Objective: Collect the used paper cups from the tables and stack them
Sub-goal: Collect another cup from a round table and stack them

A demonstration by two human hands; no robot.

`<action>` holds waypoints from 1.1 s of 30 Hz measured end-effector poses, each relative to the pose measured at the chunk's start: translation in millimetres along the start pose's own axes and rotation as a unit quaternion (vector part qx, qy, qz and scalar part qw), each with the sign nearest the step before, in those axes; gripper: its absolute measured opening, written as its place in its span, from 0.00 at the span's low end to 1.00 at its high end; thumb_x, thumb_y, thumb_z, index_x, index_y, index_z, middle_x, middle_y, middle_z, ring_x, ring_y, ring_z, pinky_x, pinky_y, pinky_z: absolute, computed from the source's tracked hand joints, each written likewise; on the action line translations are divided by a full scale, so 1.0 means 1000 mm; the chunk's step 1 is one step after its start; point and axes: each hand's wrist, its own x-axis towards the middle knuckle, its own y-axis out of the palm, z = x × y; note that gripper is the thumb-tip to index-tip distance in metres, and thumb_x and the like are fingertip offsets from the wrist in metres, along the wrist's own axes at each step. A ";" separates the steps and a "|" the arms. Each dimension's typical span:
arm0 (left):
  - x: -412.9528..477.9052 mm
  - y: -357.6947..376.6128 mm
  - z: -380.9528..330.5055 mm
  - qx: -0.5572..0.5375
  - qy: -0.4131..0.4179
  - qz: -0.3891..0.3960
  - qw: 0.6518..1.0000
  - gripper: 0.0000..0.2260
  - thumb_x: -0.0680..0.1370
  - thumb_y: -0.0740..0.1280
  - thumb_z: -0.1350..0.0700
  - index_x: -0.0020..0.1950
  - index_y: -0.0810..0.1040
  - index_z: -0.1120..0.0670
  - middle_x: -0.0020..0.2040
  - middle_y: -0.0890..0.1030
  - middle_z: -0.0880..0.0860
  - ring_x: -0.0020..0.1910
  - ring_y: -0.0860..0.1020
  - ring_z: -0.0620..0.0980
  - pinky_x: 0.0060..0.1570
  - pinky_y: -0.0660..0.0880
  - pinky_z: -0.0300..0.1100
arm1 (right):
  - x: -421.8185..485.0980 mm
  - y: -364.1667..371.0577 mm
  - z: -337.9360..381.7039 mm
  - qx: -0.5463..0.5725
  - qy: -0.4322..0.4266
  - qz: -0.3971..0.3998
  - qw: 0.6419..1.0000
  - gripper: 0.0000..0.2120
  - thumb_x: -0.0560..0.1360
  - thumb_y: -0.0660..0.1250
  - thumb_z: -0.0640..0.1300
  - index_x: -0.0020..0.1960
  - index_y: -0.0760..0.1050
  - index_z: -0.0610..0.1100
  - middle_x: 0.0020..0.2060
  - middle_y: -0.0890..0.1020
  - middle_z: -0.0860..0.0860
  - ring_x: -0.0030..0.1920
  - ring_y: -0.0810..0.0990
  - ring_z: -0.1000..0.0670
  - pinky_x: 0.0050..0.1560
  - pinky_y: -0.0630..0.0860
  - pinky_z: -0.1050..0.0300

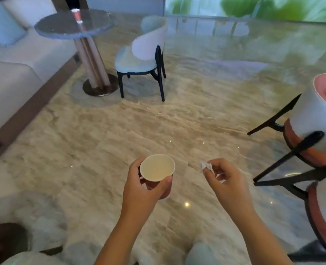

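Observation:
My left hand point(142, 186) grips a red paper cup point(157, 168) with a pale empty inside, held upright over the marble floor. Just to the right, my right hand point(222, 175) pinches a small crumpled white scrap of paper point(206, 166) between thumb and fingers. Far off at the upper left, another red paper cup point(76, 15) stands upright on a round dark stone table point(63, 25).
A pale blue chair point(143, 56) stands beside the round table, whose pedestal base point(99, 87) rests on the floor. A white sofa point(9, 77) runs along the left. Pink-and-white chairs with dark legs point(311, 131) crowd the right edge. Polished marble floor point(158, 121) lies between.

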 end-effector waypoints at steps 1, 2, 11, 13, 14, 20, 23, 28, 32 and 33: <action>0.016 0.002 0.001 -0.001 -0.006 -0.007 1.000 0.30 0.56 0.74 0.40 0.55 0.70 0.38 0.55 0.75 0.41 0.54 0.76 0.41 0.45 0.75 0.35 | 0.019 0.007 -0.002 0.001 -0.003 0.009 1.000 0.13 0.71 0.70 0.40 0.37 0.71 0.57 0.31 0.76 0.57 0.35 0.73 0.67 0.34 0.67 0.77; 0.033 0.005 0.003 -0.002 -0.010 -0.015 1.000 0.29 0.56 0.75 0.40 0.55 0.70 0.38 0.55 0.75 0.40 0.54 0.76 0.40 0.45 0.75 0.34 | 0.039 0.013 -0.005 0.003 -0.005 0.016 1.000 0.14 0.71 0.70 0.39 0.37 0.71 0.57 0.31 0.76 0.57 0.35 0.73 0.67 0.34 0.67 0.77; 0.231 0.044 -0.020 0.004 0.000 -0.088 0.996 0.27 0.63 0.78 0.49 0.57 0.70 0.40 0.53 0.74 0.40 0.50 0.75 0.33 0.42 0.74 0.25 | 0.266 0.060 -0.013 0.042 -0.048 0.055 0.996 0.14 0.71 0.70 0.41 0.36 0.72 0.59 0.30 0.76 0.58 0.33 0.74 0.62 0.33 0.68 0.73; 0.272 0.048 -0.031 0.002 -0.003 -0.106 0.994 0.31 0.62 0.77 0.49 0.62 0.69 0.44 0.53 0.74 0.40 0.51 0.75 0.38 0.42 0.75 0.26 | 0.313 0.070 -0.003 0.038 -0.068 0.073 0.994 0.12 0.71 0.69 0.44 0.36 0.72 0.59 0.30 0.76 0.59 0.34 0.74 0.63 0.33 0.68 0.75; 0.290 0.048 -0.036 0.003 -0.003 -0.116 0.993 0.32 0.61 0.77 0.48 0.63 0.69 0.44 0.54 0.74 0.40 0.51 0.75 0.39 0.41 0.75 0.26 | 0.335 0.075 0.001 0.034 -0.078 0.082 0.993 0.11 0.71 0.69 0.45 0.36 0.72 0.59 0.30 0.76 0.59 0.34 0.74 0.64 0.33 0.68 0.75; 0.388 0.030 -0.036 0.021 -0.010 -0.180 0.983 0.27 0.63 0.78 0.50 0.54 0.68 0.35 0.52 0.74 0.37 0.49 0.73 0.28 0.39 0.72 0.23 | 0.443 0.131 0.012 0.037 -0.083 0.143 0.986 0.07 0.72 0.70 0.44 0.37 0.75 0.53 0.32 0.77 0.56 0.36 0.74 0.62 0.35 0.68 0.75; 0.435 0.010 -0.030 0.016 -0.028 -0.202 0.979 0.27 0.63 0.78 0.49 0.54 0.68 0.34 0.52 0.74 0.37 0.49 0.74 0.29 0.40 0.74 0.27 | 0.487 0.171 0.020 0.040 -0.088 0.166 0.981 0.07 0.72 0.69 0.46 0.36 0.75 0.54 0.32 0.78 0.56 0.35 0.74 0.61 0.35 0.68 0.75; 0.531 -0.044 -0.020 0.008 -0.030 -0.220 0.975 0.27 0.63 0.78 0.48 0.55 0.68 0.35 0.52 0.75 0.38 0.49 0.74 0.30 0.40 0.74 0.26 | 0.564 0.260 0.046 0.040 -0.105 0.181 0.977 0.07 0.71 0.68 0.50 0.35 0.74 0.56 0.31 0.78 0.55 0.35 0.75 0.58 0.35 0.69 0.73; 0.613 -0.106 -0.026 -0.003 -0.033 -0.233 0.972 0.27 0.62 0.77 0.47 0.55 0.68 0.35 0.53 0.74 0.38 0.50 0.75 0.32 0.40 0.73 0.25 | 0.627 0.345 0.090 0.031 -0.126 0.206 0.970 0.07 0.72 0.67 0.49 0.36 0.73 0.57 0.31 0.78 0.55 0.36 0.74 0.58 0.34 0.68 0.73; 0.632 -0.123 -0.029 -0.005 -0.036 -0.237 0.971 0.27 0.60 0.77 0.43 0.54 0.68 0.35 0.53 0.74 0.39 0.50 0.75 0.34 0.40 0.74 0.25 | 0.640 0.366 0.103 0.025 -0.133 0.219 0.966 0.08 0.72 0.67 0.48 0.36 0.73 0.58 0.33 0.78 0.55 0.37 0.74 0.58 0.34 0.68 0.73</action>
